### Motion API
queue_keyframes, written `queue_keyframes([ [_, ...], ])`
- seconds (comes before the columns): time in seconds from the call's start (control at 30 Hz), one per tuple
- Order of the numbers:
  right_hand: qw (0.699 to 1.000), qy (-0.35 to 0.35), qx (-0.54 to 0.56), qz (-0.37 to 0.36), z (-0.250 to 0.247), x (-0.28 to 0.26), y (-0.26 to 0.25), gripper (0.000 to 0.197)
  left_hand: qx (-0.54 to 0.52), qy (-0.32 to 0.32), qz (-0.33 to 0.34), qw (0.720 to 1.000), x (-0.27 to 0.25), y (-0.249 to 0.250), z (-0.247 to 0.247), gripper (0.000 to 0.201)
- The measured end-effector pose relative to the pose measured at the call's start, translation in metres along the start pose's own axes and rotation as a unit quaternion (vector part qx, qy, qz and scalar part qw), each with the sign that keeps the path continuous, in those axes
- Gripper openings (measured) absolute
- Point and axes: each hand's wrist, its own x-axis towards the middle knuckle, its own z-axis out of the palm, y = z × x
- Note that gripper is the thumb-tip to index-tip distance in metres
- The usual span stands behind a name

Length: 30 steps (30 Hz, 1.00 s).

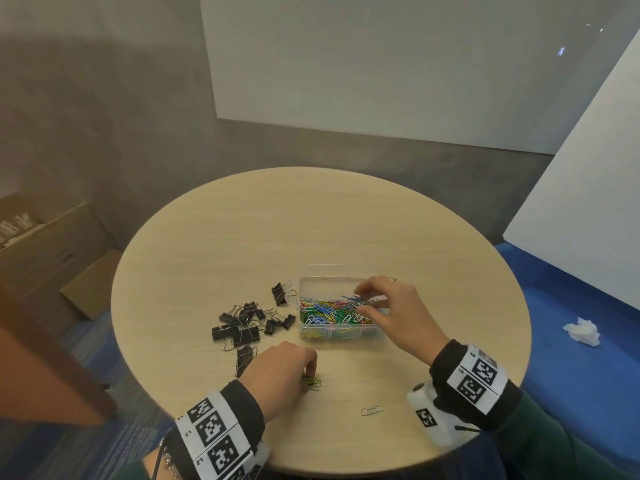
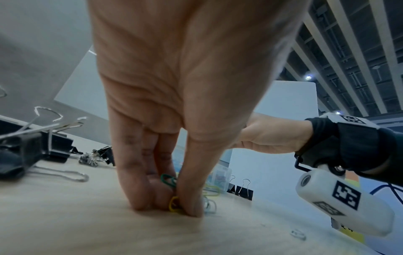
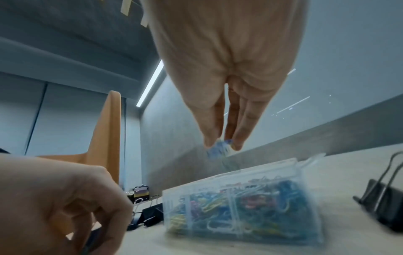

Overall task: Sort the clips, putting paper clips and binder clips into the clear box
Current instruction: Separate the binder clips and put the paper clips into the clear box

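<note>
The clear box (image 1: 325, 278) sits right of the table's middle, filled with coloured paper clips (image 1: 329, 313). My right hand (image 1: 360, 301) hovers over it and pinches a few blue paper clips (image 3: 218, 148) between thumb and fingertips, above the box (image 3: 250, 170). My left hand (image 1: 309, 374) is down on the table near the front, its fingertips pinching green and yellow paper clips (image 2: 172, 193). Another light paper clip (image 2: 210, 205) lies just beside those fingers. A white paper clip (image 1: 372, 409) lies loose near the front edge. Several black binder clips (image 1: 242, 323) are heaped left of the box.
The round wooden table (image 1: 242, 237) has bare surface at the back. One binder clip (image 1: 281, 293) stands against the box's left wall, another (image 1: 245, 358) lies by my left wrist. A blue seat with crumpled tissue (image 1: 583, 332) is at right; cardboard boxes (image 1: 52, 244) at left.
</note>
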Motion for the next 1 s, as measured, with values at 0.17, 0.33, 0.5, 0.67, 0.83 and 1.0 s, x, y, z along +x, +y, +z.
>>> queue_keyframes([
  [0.17,0.993,-0.064,-0.097,-0.015,-0.013,0.002,0.007,0.023,-0.002,0.0,0.006,1.0,-0.002,0.002,-0.003,0.019],
  [0.33,0.903,-0.389,-0.173,0.056,-0.01,-0.023,-0.013,0.027,-0.022,0.018,0.035,0.999,-0.004,0.001,-0.012,0.016],
  [0.5,0.888,-0.4,-0.222,0.036,0.01,-0.04,-0.023,0.014,-0.065,0.102,0.057,0.991,0.007,0.001,-0.041,0.008],
  [0.67,0.883,-0.41,-0.226,0.021,0.012,-0.042,-0.025,0.013,-0.086,0.167,0.065,0.98,0.03,0.005,-0.068,0.007],
  [0.83,0.882,-0.433,-0.186,0.002,0.01,-0.04,-0.019,0.011,-0.124,0.197,0.074,0.97,0.051,0.013,-0.081,0.021],
  [1.0,0.947,-0.319,-0.043,0.003,-0.014,-0.02,-0.015,0.009,-0.196,0.14,0.086,0.967,0.057,0.017,-0.082,0.03],
])
